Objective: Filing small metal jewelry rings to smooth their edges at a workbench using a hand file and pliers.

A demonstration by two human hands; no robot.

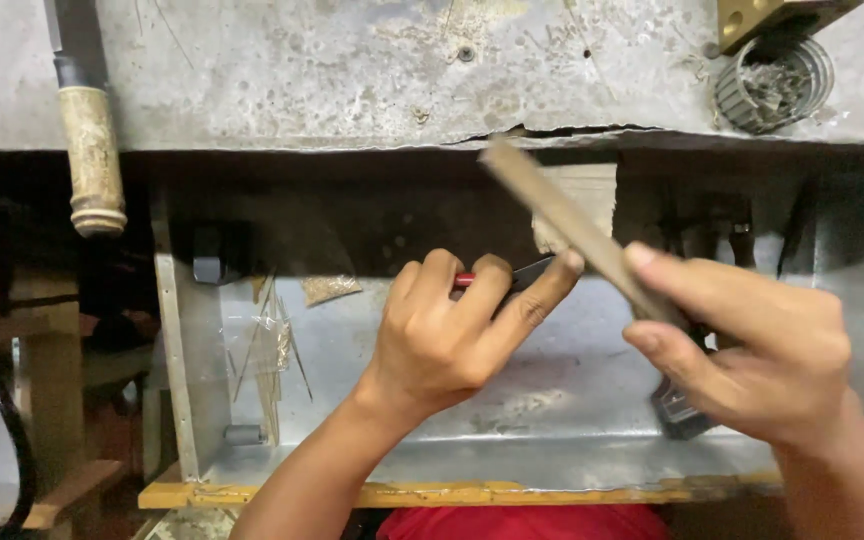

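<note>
My left hand (452,335) is closed around a small tool with a red and dark handle (500,277), its index finger stretched out to touch a flat file. My right hand (752,345) grips that flat file (567,225) by its dark handle (680,410); the blade slants up to the left toward the edge of the bench top. Both hands are over an open metal drawer (512,440) below the bench. Whatever lies under the file near my left fingertips is hidden.
A worn grey bench top (352,70) spans the top. A tool with a wooden handle (92,160) hangs at the left edge. A coiled metal spring (777,85) and a brass block (752,18) sit top right. Clear plastic bags (267,345) lie in the drawer's left side.
</note>
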